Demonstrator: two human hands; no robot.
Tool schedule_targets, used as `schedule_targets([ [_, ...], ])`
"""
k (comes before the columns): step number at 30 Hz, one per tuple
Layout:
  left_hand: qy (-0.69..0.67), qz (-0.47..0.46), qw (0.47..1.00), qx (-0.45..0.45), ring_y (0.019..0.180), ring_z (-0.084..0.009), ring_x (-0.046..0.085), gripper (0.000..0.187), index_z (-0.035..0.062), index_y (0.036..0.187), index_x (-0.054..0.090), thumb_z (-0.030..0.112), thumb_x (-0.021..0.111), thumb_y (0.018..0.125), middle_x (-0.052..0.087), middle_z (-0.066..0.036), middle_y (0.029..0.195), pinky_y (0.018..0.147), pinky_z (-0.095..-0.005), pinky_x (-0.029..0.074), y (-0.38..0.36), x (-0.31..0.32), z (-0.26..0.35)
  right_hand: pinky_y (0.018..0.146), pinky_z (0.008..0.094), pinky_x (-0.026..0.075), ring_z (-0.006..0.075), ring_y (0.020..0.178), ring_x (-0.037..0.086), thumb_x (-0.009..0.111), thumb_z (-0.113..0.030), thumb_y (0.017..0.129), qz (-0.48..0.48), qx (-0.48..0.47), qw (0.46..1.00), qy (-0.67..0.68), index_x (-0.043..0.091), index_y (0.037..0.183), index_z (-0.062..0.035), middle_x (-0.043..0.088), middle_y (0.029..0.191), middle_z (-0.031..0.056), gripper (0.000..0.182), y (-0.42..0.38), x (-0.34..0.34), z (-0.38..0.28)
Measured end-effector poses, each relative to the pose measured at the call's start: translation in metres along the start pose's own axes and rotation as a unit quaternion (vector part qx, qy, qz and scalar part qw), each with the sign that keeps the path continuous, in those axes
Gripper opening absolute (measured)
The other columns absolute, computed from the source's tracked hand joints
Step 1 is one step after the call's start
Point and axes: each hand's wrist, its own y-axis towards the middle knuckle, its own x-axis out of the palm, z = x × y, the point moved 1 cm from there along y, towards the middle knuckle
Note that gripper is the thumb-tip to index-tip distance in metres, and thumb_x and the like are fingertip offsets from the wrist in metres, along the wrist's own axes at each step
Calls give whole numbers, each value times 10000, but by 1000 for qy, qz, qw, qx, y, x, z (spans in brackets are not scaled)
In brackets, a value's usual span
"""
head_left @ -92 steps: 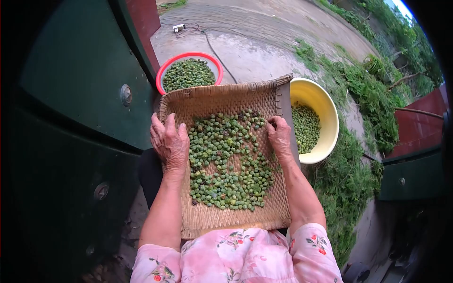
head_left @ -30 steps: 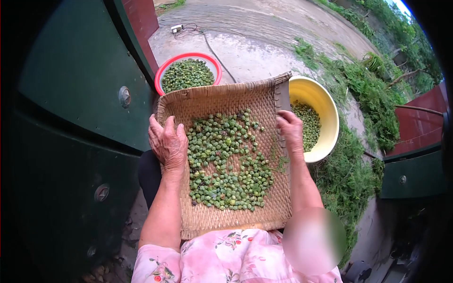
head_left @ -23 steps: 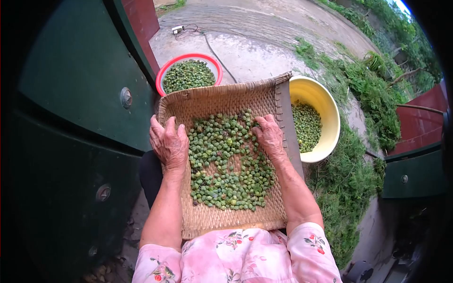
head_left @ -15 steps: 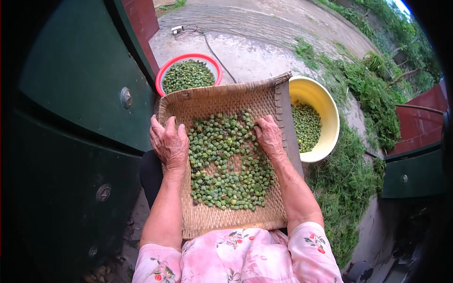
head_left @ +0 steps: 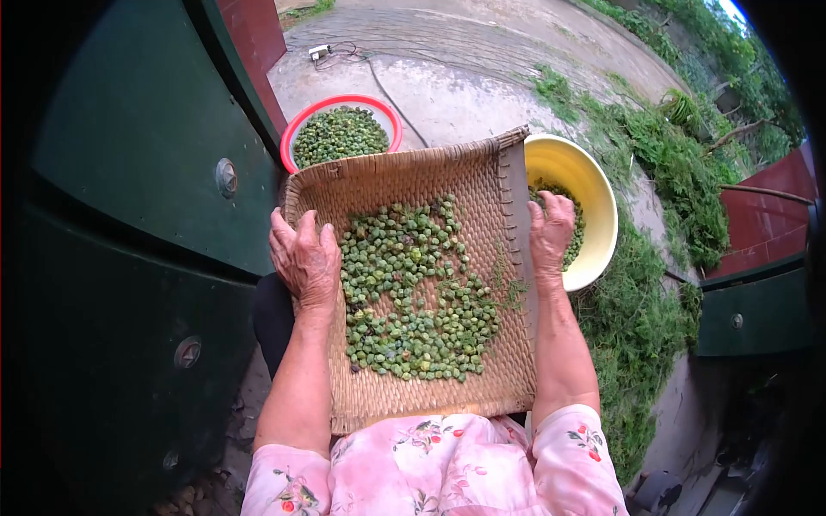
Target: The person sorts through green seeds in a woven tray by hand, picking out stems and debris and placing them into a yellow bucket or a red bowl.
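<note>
A woven winnowing basket point(head_left: 379, 404) lies across my lap, with many small round green fruits point(head_left: 413, 318) spread over it. My left hand point(head_left: 308, 262) rests over its left rim, fingers bent around the edge. Past the right rim, my right hand point(head_left: 552, 232) is raised beside the yellow tub point(head_left: 595, 193), in front of its opening. Its fingers are curled toward the thumb; what they hold, if anything, I cannot make out. More green fruits lie in the tub, partly hidden by that hand. Thin green sprigs point(head_left: 509, 288) lie at the basket's right side.
A red-rimmed basin point(head_left: 288, 142) filled with the same green fruits stands beyond the basket. A green metal door point(head_left: 129, 172) is close on the left. Cut greenery point(head_left: 624, 361) covers the ground at right. A cable point(head_left: 396, 103) with a white socket crosses the concrete.
My right hand has moved from the fruits inside the basket to the right, past the rim toward the yellow tub. The sprigs at the basket's right side are now uncovered. My left hand stays put.
</note>
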Motion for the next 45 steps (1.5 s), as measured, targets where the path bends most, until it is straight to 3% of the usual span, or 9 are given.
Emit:
schedule_targets([
  [4, -9, -5, 1000, -5, 1106, -368, 481, 333, 79, 1017, 640, 175, 722, 708, 448, -221, 1268, 921, -439, 414, 1, -2, 2, 734, 364, 477, 261, 863, 578, 647, -88, 783, 4, -53, 997, -57, 626, 1023, -40, 595, 936, 138, 246, 0, 1, 1],
  [7, -2, -2, 1000, -4, 1109, -369, 479, 333, 79, 1014, 642, 177, 723, 707, 447, -221, 1269, 922, -441, 411, 1, -1, 2, 726, 370, 486, 284, 819, 593, 667, -109, 772, -161, 55, 965, 199, 625, 1023, -44, 601, 947, 138, 263, -18, 32, -19],
  [9, 0, 0, 1000, -6, 1110, -370, 478, 331, 80, 1012, 643, 177, 724, 706, 447, -219, 1270, 924, -441, 409, 1, -1, 2, 713, 383, 490, 309, 800, 601, 681, -156, 770, -175, 1, 969, 176, 625, 994, -50, 599, 934, 142, 254, -30, 48, -44],
  [15, -1, -1, 1000, -6, 1111, -368, 477, 330, 81, 1010, 645, 179, 723, 705, 450, -214, 1269, 929, -438, 405, 1, 0, 1, 715, 439, 477, 332, 846, 597, 684, -249, 771, -194, 50, 979, 46, 610, 885, -57, 581, 895, 144, 236, -36, 64, -86],
  [20, -7, -2, 1000, -9, 1111, -367, 476, 336, 84, 1018, 643, 182, 722, 706, 447, -218, 1269, 934, -437, 401, 1, 0, -1, 722, 430, 481, 304, 895, 589, 635, -123, 754, -257, 56, 965, -11, 604, 906, -66, 571, 931, 137, 165, -35, 49, -73],
  [23, -6, -2, 1000, -12, 1113, -366, 475, 337, 84, 1020, 642, 182, 720, 708, 444, -218, 1270, 937, -436, 400, 0, 1, 1, 766, 420, 481, 305, 976, 562, 642, -83, 726, -204, 7, 979, -15, 607, 951, -71, 564, 984, 127, 228, -31, 43, -73],
  [26, -5, -6, 1000, -15, 1122, -362, 470, 334, 89, 1027, 639, 183, 716, 716, 442, -205, 1277, 938, -436, 399, 2, -1, 1, 813, 413, 474, 308, 1033, 531, 650, -49, 703, -210, -23, 967, 140, 604, 1018, -87, 531, 1082, 120, 320, -24, 60, -75],
  [30, -5, -13, 1000, -19, 1140, -355, 461, 331, 99, 1040, 632, 186, 711, 730, 439, -182, 1289, 938, -437, 398, 1, 0, 0, 832, 421, 468, 319, 1039, 525, 657, -23, 699, -257, -78, 957, 106, 590, 1091, -122, 475, 1163, 122, 410, -23, 72, -84],
  [45, -5, -11, 1000, -21, 1138, -356, 461, 321, 98, 1027, 632, 179, 713, 727, 442, -183, 1283, 934, -434, 402, 1, -2, 1, 792, 453, 466, 397, 930, 535, 648, 9, 699, -312, -58, 939, 131, 551, 953, -30, 472, 1013, 178, 275, -12, 74, -94],
])
